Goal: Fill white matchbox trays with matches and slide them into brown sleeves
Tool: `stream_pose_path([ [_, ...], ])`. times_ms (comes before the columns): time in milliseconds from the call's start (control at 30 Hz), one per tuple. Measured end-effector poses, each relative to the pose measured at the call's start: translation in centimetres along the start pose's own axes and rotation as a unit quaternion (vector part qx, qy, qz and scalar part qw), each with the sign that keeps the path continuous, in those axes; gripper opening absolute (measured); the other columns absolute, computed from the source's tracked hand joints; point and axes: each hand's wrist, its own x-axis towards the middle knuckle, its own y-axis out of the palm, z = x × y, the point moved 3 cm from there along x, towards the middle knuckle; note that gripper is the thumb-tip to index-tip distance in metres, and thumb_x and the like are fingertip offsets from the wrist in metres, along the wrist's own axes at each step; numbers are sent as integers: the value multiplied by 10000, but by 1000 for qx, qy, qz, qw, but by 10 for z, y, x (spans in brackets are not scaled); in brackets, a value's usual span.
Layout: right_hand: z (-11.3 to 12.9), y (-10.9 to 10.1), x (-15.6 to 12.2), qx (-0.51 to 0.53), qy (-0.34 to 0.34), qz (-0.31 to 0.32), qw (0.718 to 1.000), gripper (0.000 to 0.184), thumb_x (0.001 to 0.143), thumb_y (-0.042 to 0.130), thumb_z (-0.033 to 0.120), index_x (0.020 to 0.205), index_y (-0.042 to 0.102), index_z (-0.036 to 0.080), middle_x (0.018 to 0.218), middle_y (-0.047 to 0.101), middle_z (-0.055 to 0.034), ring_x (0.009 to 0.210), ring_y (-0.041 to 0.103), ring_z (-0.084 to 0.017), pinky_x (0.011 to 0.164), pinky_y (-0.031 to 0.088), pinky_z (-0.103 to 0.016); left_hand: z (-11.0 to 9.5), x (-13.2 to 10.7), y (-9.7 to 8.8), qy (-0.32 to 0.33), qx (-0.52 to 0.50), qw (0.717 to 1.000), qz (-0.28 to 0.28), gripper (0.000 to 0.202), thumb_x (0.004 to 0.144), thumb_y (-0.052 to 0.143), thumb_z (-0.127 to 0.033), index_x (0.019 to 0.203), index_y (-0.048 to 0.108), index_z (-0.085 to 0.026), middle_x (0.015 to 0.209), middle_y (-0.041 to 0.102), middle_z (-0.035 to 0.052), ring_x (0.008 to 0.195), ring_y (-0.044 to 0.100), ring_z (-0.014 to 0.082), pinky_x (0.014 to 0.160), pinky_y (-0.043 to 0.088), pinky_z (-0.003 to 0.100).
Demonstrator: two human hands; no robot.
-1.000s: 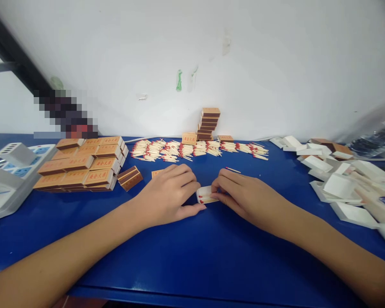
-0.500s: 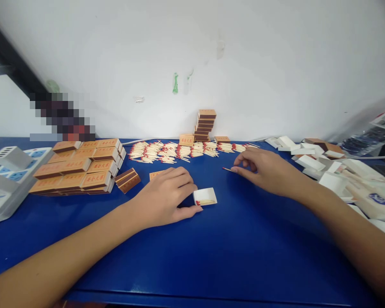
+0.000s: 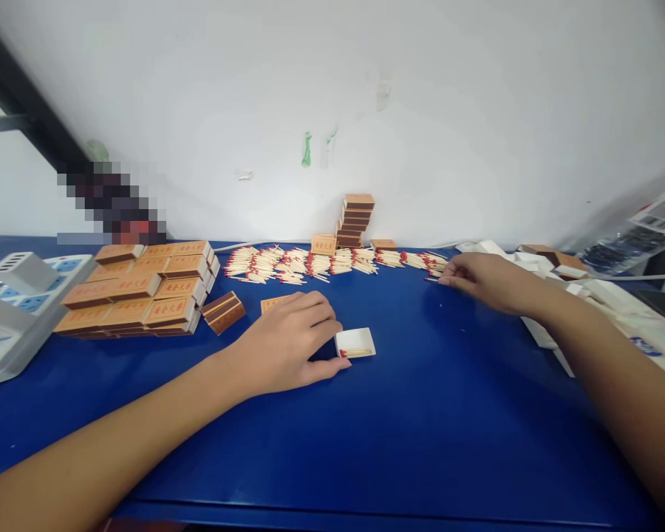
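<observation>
My left hand (image 3: 296,343) rests on the blue table and grips a small white matchbox tray (image 3: 360,338) between thumb and fingers. Inside that tray a few red-tipped matches lie along the near side. At the right end of a long row of loose matches (image 3: 340,261), my right hand (image 3: 479,279) is closed in a pinch on a match (image 3: 432,280), its red tip pointing left. An orange matchbox cover (image 3: 271,304) shows partly behind my left hand. A brown-striped matchbox (image 3: 222,312) lies further left.
Stacked orange matchboxes (image 3: 169,288) fill the left side, beside a white power strip (image 3: 69,277). A leaning matchbox tower (image 3: 357,214) stands by the wall (image 3: 448,111). White empty trays (image 3: 537,334) and a plastic pack (image 3: 637,318) lie at the right.
My right hand, pinching the match, has moved right and slightly back to the right end of the match row. My left hand stays on the tray.
</observation>
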Motion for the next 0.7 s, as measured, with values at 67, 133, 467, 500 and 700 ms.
stream_pose_path([
  [67, -8, 1, 3, 12, 4, 2, 1000, 180, 1004, 549, 314, 897, 637, 198, 889, 735, -116, 782, 632, -247, 726, 425, -359, 0, 0, 0, 1, -1, 1000, -2, 272, 1022, 724, -408, 1076, 752, -143, 1014, 747, 88, 1003, 688, 256, 886, 565, 395],
  [133, -13, 3, 6, 13, 7, -2, 1000, 173, 991, 566, 325, 898, 638, 199, 873, 726, -112, 771, 624, -247, 718, 421, -358, 0, 0, 0, 2, -2, 1000, 1, 277, 1023, 722, -410, 1086, 753, -142, 1014, 747, 86, 1008, 687, 257, 884, 564, 395],
  [467, -15, 4, 8, 27, -13, -21, 999, 197, 955, 613, 406, 893, 645, 222, 799, 694, -91, 730, 592, -250, 698, 401, -374, 0, -1, 0, -4, 0, 1000, 12, 280, 1032, 709, -410, 1108, 752, -144, 1023, 747, 91, 1026, 687, 260, 895, 570, 408],
  [500, -15, 3, 7, 29, -16, -21, 999, 190, 958, 614, 401, 898, 644, 224, 804, 697, -94, 732, 593, -251, 701, 401, -377, 0, -1, 0, -5, 1, 1000, 12, 277, 1030, 712, -407, 1107, 752, -144, 1025, 747, 90, 1026, 688, 260, 894, 569, 407],
  [700, -14, 5, 5, 40, -27, -36, 998, 171, 975, 611, 365, 880, 652, 229, 794, 711, -102, 719, 588, -252, 698, 398, -389, 0, 0, 0, -4, 4, 1000, 14, 280, 1034, 704, -416, 1107, 749, -150, 1023, 748, 89, 1020, 685, 256, 881, 562, 399],
])
